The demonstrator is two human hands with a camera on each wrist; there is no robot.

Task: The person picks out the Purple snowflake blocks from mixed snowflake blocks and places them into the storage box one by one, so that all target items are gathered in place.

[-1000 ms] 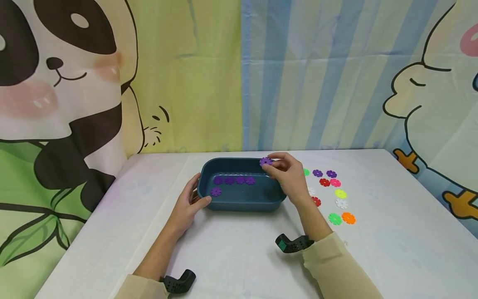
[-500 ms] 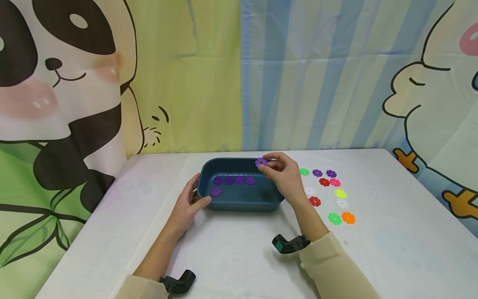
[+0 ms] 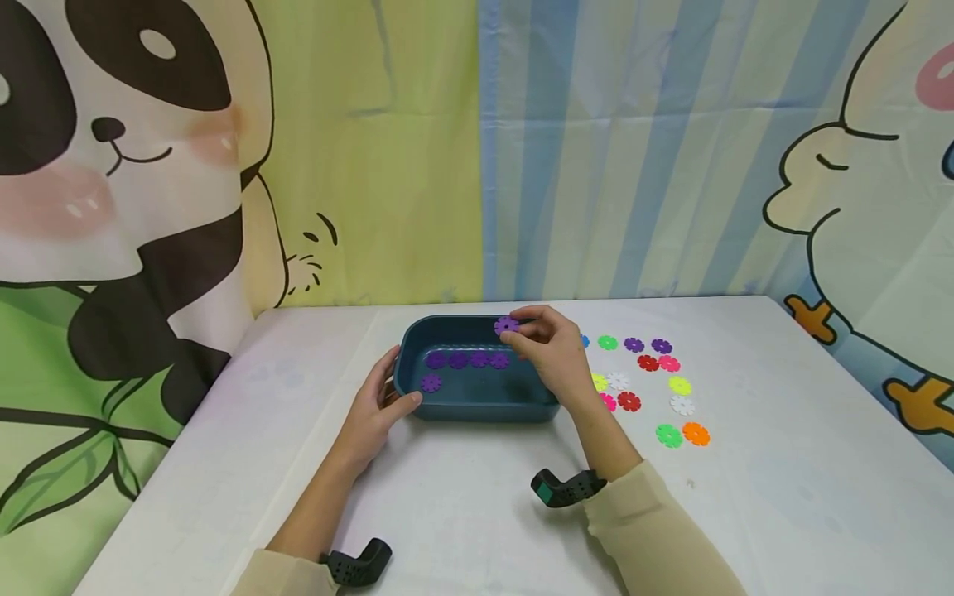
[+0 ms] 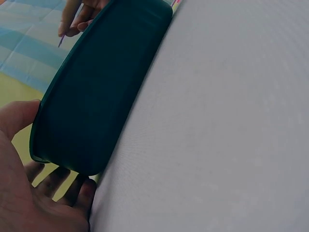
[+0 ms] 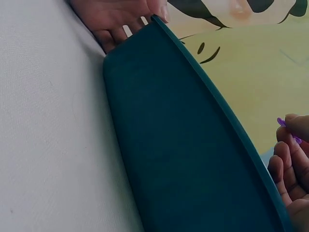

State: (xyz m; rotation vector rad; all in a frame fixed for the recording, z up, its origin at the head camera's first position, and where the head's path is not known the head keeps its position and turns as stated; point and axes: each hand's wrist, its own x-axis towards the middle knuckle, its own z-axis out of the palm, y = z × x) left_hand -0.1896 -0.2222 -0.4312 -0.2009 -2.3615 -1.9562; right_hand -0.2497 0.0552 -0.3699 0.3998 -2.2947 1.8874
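Note:
A dark teal plastic basin [image 3: 484, 412] stands on the white table, with several purple snowflake discs [image 3: 431, 382] lying flat on its floor, mostly in a row. My left hand [image 3: 370, 418] grips the basin's left end; in the left wrist view, the thumb [image 4: 21, 116] lies at the rim and the fingers bend against the end wall. Above the basin's back right part, my right hand [image 3: 555, 354] pinches another purple snowflake disc [image 3: 506, 325] between thumb and forefinger. The right wrist view shows this disc [image 5: 281, 122] edge-on, higher than the rim.
Right of the basin, loose snowflake discs in several colours lie on the table [image 3: 760, 497], among them an orange disc [image 3: 696, 434], a green disc [image 3: 668, 436] and two purple ones. A printed curtain [image 3: 417, 165] hangs behind the table's back edge.
My right hand has moved left over the basin with the purple snowflake disc, uncovering more discs on the table. The left hand and the basin have stayed in place.

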